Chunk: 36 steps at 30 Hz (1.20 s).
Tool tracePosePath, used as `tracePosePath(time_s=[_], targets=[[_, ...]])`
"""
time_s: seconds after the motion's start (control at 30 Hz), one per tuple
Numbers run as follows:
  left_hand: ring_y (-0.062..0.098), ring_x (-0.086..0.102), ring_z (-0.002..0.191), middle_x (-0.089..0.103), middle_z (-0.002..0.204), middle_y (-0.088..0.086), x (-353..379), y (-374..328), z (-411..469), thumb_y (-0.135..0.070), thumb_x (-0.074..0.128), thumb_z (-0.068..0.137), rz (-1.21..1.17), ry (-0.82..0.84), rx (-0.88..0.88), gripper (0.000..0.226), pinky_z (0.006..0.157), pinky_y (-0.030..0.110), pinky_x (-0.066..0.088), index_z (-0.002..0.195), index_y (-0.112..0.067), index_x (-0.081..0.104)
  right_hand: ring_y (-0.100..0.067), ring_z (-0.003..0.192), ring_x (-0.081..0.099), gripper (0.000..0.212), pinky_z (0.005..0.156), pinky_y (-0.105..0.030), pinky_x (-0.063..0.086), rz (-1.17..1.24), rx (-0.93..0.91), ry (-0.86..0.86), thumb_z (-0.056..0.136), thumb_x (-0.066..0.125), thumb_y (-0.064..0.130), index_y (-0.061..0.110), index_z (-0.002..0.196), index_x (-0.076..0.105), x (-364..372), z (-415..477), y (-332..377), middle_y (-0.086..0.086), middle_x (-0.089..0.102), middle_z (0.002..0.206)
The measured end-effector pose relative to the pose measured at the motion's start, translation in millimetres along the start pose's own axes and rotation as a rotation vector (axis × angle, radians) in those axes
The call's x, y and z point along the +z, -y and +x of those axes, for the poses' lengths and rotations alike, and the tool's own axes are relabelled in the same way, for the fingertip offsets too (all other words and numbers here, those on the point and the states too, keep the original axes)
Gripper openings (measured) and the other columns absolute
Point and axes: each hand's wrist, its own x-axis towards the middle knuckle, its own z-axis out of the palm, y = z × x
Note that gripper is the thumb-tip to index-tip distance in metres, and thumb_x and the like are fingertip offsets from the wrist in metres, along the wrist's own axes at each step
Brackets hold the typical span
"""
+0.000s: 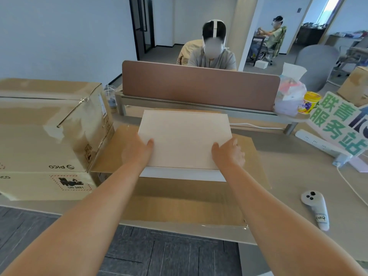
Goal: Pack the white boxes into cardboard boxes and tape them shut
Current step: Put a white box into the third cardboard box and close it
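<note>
1. While both hands are grasping the white box (pixel 185 138), left hand (pixel 137 150) and right hand (pixel 229 152) are lowering it into the open cardboard box (pixel 179 200) at centre.
2. Packing is seeming only begun; closing flaps and taping are remaining.

Both arms outstretched, left hand (pixel 137 150) and right hand (pixel 229 151) gripping, thumbs on top

The white box (pixel 185 138) looks like smooth matt card; the open cardboard box (pixel 179 200) under it is matt brown corrugated board with glossy clear tape at its near corner. The sealed carton (pixel 45 126) at the desk's left edge wears wrinkled shiny tape. The controller (pixel 315 210) is smooth white plastic
</note>
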Motion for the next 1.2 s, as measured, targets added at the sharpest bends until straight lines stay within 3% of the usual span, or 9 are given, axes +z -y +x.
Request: tracePosePath(time_s=[0.33, 0.47, 0.8, 0.97, 1.2], targets=[[0.031, 0.052, 0.114, 0.055, 0.126, 0.01, 31, 16, 1, -0.041, 0.042, 0.095, 0.152, 0.104, -0.056, 0.044, 0.081, 0.035, 0.04, 0.125, -0.01, 0.047, -0.033, 0.125, 0.04, 0.051, 0.095, -0.041, 0.041, -0.03, 0.053, 0.147, 0.093, 0.047, 0.036, 0.005, 0.132, 0.036, 28, 17, -18, -0.013, 0.051, 0.132], [0.031, 0.052, 0.114, 0.054, 0.127, 0.011, 39, 15, 3, -0.039, 0.043, 0.095, 0.165, 0.106, -0.045, 0.043, 0.078, 0.034, 0.039, 0.127, -0.011, 0.046, -0.033, 0.126, 0.04, 0.054, 0.1, -0.04, 0.037, -0.1, 0.061, 0.152, 0.092, 0.048, 0.037, 0.006, 0.133, 0.035, 36, 25, -18, -0.013, 0.048, 0.135], [0.028, 0.041, 0.129, 0.042, 0.143, 0.009, 69, -14, 14, -0.036, 0.046, 0.095, 0.071, 0.192, 0.0, 0.054, 0.098, 0.037, 0.037, 0.141, -0.011, 0.035, -0.032, 0.128, 0.039, 0.053, 0.103, -0.038, 0.029, -0.225, 0.094, 0.084, 0.093, 0.043, 0.037, 0.005, 0.134, 0.033, 31, 55, -32, -0.016, 0.043, 0.138], [0.029, 0.047, 0.121, 0.049, 0.133, 0.013, 88, -29, 17, -0.033, 0.045, 0.095, 0.116, 0.194, 0.064, 0.044, 0.092, 0.036, 0.039, 0.13, -0.006, 0.046, -0.032, 0.13, 0.037, 0.055, 0.105, -0.038, 0.028, -0.219, 0.094, 0.069, 0.094, 0.044, 0.036, 0.004, 0.137, 0.031, 27, 68, -44, -0.016, 0.04, 0.141], [0.031, 0.036, 0.13, 0.032, 0.144, 0.016, 99, -25, 23, -0.038, 0.031, 0.099, 0.301, 0.32, 0.081, 0.055, 0.099, 0.039, 0.037, 0.147, -0.013, 0.021, -0.032, 0.129, 0.037, 0.053, 0.105, -0.037, 0.028, -0.248, 0.052, 0.101, 0.094, 0.044, 0.036, 0.005, 0.136, 0.032, 30, 69, -49, -0.015, 0.041, 0.138]])
